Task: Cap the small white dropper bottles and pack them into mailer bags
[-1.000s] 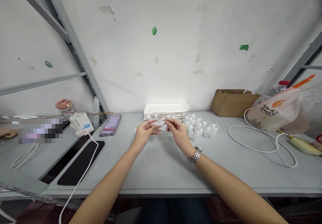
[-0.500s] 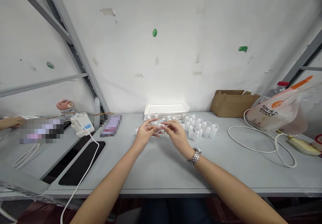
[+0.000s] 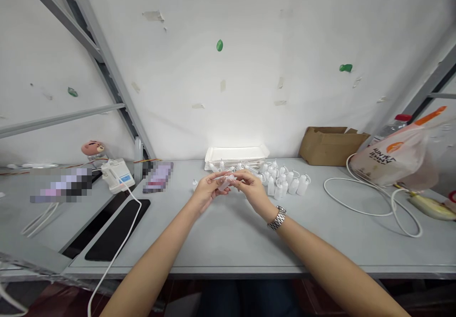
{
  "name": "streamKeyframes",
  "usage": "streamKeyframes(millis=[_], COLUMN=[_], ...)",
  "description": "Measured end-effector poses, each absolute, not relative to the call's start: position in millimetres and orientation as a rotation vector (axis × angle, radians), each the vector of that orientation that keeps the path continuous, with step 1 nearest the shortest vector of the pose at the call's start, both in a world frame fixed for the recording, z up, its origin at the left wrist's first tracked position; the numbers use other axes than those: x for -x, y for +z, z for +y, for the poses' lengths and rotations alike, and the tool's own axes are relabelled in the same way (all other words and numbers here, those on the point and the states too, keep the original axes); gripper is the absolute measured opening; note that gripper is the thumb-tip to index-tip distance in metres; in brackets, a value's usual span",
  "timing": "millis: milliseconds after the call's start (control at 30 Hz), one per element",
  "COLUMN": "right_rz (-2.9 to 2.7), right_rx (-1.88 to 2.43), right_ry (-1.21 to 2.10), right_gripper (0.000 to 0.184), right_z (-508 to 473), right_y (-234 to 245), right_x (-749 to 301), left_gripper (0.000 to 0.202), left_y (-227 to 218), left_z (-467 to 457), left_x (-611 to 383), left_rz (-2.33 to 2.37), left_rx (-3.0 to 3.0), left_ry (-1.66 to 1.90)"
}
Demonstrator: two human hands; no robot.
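A small translucent white squeeze bottle (image 3: 225,183) is held between both hands above the middle of the table. The fingers of my left hand (image 3: 207,191) are closed around its body from the left. With thumb and fingertips, my right hand (image 3: 251,188) pinches its upper end, and a silver watch (image 3: 278,218) circles that wrist. Part of the bottle is hidden by the fingers. Just right of my right hand stands a cluster of several like bottles (image 3: 281,184), some with looped caps. Behind the hands, a few more bottle tops (image 3: 221,165) show.
A white tray (image 3: 237,154) lies against the wall behind the bottles. To the right are a brown cardboard box (image 3: 333,146), a looped white cable (image 3: 352,212) and a plastic bag (image 3: 392,160). A black flat pad (image 3: 117,231), a white power strip (image 3: 117,174) and a blurred phone (image 3: 158,177) lie left.
The bottle between my hands has become more visible, tilted with its body toward the lower left. My fingers have shifted slightly around it. Another person's hand at the far left has left the view.
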State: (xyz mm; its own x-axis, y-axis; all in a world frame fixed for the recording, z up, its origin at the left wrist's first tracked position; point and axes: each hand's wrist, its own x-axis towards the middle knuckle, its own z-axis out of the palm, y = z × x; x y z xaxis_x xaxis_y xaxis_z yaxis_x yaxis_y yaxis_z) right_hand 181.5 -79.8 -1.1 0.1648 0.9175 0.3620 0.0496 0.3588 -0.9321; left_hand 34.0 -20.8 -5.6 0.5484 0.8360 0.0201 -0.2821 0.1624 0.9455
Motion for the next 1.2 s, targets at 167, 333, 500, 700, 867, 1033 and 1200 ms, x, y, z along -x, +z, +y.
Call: streamKeyframes(millis=[167, 333, 500, 700, 867, 1033, 1200], right_rz=[-1.177, -1.143, -1.116, -1.109, -1.119, -1.145, -1.164], right_rx=[1.035, 0.999, 0.978, 0.964, 0.978, 0.987, 0.974], right_ry=[0.830, 0.857, 0.848, 0.880, 0.876, 0.873, 0.847], right_gripper=[0.018, 0.021, 0.028, 0.020, 0.019, 0.020, 0.020], right_z=[-77.6, -76.1, -77.3, -79.5, -81.7, -81.7, -81.2], right_y=[-1.8, -3.8, -2.9, -1.0, -0.3, -0.5, -2.4], right_x=[-183.1, -183.6, -182.6, -181.7, -180.9, -179.9, -177.8], left_gripper=[0.042, 0.044, 0.050, 0.050, 0.052, 0.053, 0.056], left_y=[-4.5, -2.4, -1.1, -1.0, -1.1, 0.6, 0.8], left_z=[-19.4, -19.6, -21.1, -22.3, -22.4, -24.5, -26.3], left_x=[-32.2, -31.0, -30.4, -31.0, -31.4, -31.4, -32.2], left_rz=[0.606, 0.635, 0.590, 0.616, 0.628, 0.592, 0.544], left_rx=[-1.153, -1.166, -1.232, -1.268, -1.268, -1.257, -1.238], left_ry=[0.822, 0.805, 0.793, 0.779, 0.803, 0.828, 0.839])
